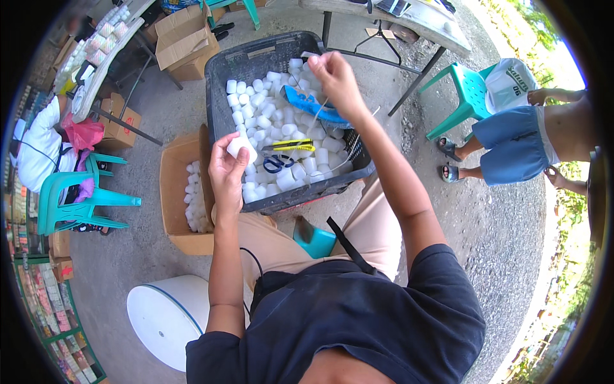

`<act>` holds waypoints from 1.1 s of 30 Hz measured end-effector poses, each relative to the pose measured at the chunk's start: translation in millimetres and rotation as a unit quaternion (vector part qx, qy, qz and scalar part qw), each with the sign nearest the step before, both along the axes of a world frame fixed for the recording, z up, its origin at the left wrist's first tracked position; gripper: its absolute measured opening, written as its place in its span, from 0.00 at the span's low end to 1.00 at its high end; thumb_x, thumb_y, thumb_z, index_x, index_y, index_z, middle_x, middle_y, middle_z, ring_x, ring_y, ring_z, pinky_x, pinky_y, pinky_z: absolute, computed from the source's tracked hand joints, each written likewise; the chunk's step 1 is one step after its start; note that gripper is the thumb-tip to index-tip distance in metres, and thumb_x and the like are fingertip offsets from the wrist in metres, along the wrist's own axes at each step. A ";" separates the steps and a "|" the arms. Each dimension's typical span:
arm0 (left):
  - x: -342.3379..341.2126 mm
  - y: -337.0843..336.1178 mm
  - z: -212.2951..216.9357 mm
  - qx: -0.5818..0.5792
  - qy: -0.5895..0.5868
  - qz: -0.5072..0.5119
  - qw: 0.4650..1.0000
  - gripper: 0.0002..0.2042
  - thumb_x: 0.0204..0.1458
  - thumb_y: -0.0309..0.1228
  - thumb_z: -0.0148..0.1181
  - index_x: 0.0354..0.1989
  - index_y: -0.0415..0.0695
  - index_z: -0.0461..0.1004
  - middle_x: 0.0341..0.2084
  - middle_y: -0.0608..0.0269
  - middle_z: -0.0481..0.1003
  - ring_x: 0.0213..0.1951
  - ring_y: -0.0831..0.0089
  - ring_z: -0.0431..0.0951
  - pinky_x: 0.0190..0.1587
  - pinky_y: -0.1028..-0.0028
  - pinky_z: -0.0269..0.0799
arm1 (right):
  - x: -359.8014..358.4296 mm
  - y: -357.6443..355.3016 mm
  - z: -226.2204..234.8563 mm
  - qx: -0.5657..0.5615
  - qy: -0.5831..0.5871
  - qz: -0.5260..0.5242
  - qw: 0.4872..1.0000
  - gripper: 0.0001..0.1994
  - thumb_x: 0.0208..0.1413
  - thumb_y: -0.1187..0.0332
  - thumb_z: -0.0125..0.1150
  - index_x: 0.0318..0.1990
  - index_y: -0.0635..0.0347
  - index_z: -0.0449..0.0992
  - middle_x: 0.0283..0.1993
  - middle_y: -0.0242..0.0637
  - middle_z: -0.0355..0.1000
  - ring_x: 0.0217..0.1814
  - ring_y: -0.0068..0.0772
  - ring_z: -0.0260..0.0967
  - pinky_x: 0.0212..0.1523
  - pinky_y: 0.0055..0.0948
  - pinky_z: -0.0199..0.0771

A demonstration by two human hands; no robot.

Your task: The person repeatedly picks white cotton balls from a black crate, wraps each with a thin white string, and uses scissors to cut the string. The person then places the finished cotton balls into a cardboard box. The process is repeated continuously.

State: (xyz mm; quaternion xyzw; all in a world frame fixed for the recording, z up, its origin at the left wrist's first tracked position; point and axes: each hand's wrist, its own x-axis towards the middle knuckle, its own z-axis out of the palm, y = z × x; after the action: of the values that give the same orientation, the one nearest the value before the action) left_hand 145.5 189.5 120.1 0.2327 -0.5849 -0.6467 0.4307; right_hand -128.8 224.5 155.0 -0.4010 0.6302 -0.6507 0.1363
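Observation:
My left hand grips a short white cylinder, like a small roll, above the near left side of a black plastic crate. Over the crate's far side, my right hand is raised, its fingers pinched at a small white scrap whose kind I cannot make out. Many similar white cylinders fill the crate. On top of them lie a yellow utility knife, dark-blue-handled scissors and a curved blue piece, partly hidden behind my right hand. Thin pale strands hang near that wrist.
Left of the crate stands an open cardboard box with more white cylinders. A white drum is at lower left. Tables stand at far left and far right. A person in blue shorts stands right, beside a green chair.

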 end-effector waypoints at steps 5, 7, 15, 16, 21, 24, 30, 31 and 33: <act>-18.1 -25.6 -16.7 0.121 0.031 -0.003 0.992 0.16 0.61 0.32 0.51 0.56 0.40 0.65 0.45 0.51 0.72 0.41 0.63 0.78 0.41 0.72 0.77 | -123.3 -39.9 -4.8 0.001 0.058 -0.133 0.989 0.17 0.60 0.57 0.56 0.26 0.62 0.72 0.18 0.26 0.63 0.20 0.18 0.54 0.23 0.25 0.57; -16.8 -35.9 -22.4 0.150 0.045 0.038 0.987 0.15 0.60 0.32 0.54 0.52 0.38 0.67 0.41 0.58 0.72 0.39 0.67 0.78 0.40 0.72 0.77 | -121.4 -43.1 -7.7 -0.020 0.027 -0.051 0.998 0.21 0.62 0.50 0.49 0.29 0.59 0.73 0.17 0.20 0.55 0.15 0.12 0.48 0.14 0.19 0.46; -5.2 -58.9 -44.2 0.190 0.043 0.079 0.978 0.15 0.62 0.36 0.48 0.53 0.40 0.65 0.45 0.51 0.72 0.42 0.57 0.78 0.42 0.68 0.76 | 19.2 -54.6 -67.3 0.234 0.065 0.281 0.928 0.16 0.63 0.60 0.49 0.43 0.61 0.78 0.24 0.27 0.69 0.25 0.20 0.62 0.27 0.24 0.66; -4.5 -58.5 -45.2 0.210 0.063 0.066 0.973 0.15 0.62 0.36 0.48 0.52 0.41 0.65 0.45 0.51 0.72 0.42 0.56 0.78 0.42 0.67 0.76 | 25.6 -60.6 -65.3 0.219 0.085 0.279 0.931 0.15 0.63 0.60 0.50 0.42 0.62 0.78 0.24 0.29 0.69 0.25 0.21 0.63 0.27 0.25 0.66; 1.9 -56.7 -52.5 0.301 0.068 0.043 0.950 0.10 0.59 0.37 0.50 0.41 0.45 0.68 0.37 0.55 0.74 0.36 0.61 0.79 0.37 0.65 0.75 | 9.8 -65.7 -8.9 0.049 0.051 0.187 0.980 0.12 0.65 0.62 0.49 0.46 0.60 0.73 0.25 0.27 0.65 0.24 0.17 0.57 0.27 0.18 0.60; -12.4 -52.4 -45.1 0.284 -0.002 0.018 0.959 0.07 0.56 0.36 0.55 0.34 0.46 0.70 0.27 0.61 0.74 0.25 0.71 0.78 0.27 0.73 0.72 | -7.3 -16.5 84.1 -0.021 -0.025 0.194 0.980 0.12 0.66 0.60 0.48 0.36 0.58 0.71 0.21 0.25 0.61 0.20 0.13 0.52 0.21 0.15 0.51; -45.2 -41.8 -30.5 0.146 -0.142 -0.078 0.976 0.08 0.54 0.34 0.60 0.33 0.41 0.73 0.21 0.64 0.73 0.19 0.77 0.74 0.21 0.78 0.68 | -11.9 22.2 76.1 -0.037 0.004 0.216 0.976 0.09 0.61 0.70 0.52 0.42 0.62 0.78 0.28 0.28 0.70 0.22 0.11 0.56 0.22 0.16 0.55; -54.7 -38.1 -24.8 0.124 -0.151 -0.071 0.978 0.09 0.54 0.34 0.61 0.33 0.40 0.74 0.22 0.64 0.74 0.18 0.79 0.73 0.21 0.79 0.67 | -11.8 19.2 63.5 -0.010 -0.030 0.210 0.977 0.07 0.58 0.72 0.55 0.38 0.60 0.79 0.29 0.27 0.72 0.22 0.09 0.56 0.18 0.14 0.50; -67.3 -37.1 -26.4 0.100 -0.131 -0.075 0.983 0.08 0.55 0.34 0.60 0.34 0.42 0.73 0.22 0.65 0.74 0.19 0.79 0.74 0.20 0.80 0.67 | -10.4 4.5 27.9 0.038 -0.032 0.150 0.987 0.05 0.56 0.70 0.59 0.37 0.58 0.80 0.23 0.21 0.68 0.21 0.07 0.53 0.18 0.14 0.46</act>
State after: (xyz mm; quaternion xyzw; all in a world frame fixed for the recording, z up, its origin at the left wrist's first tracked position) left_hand 78.2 152.5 93.8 0.3131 -0.5841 -0.6964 0.2752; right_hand -139.3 229.0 182.8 -0.4641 0.5828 -0.6110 0.2678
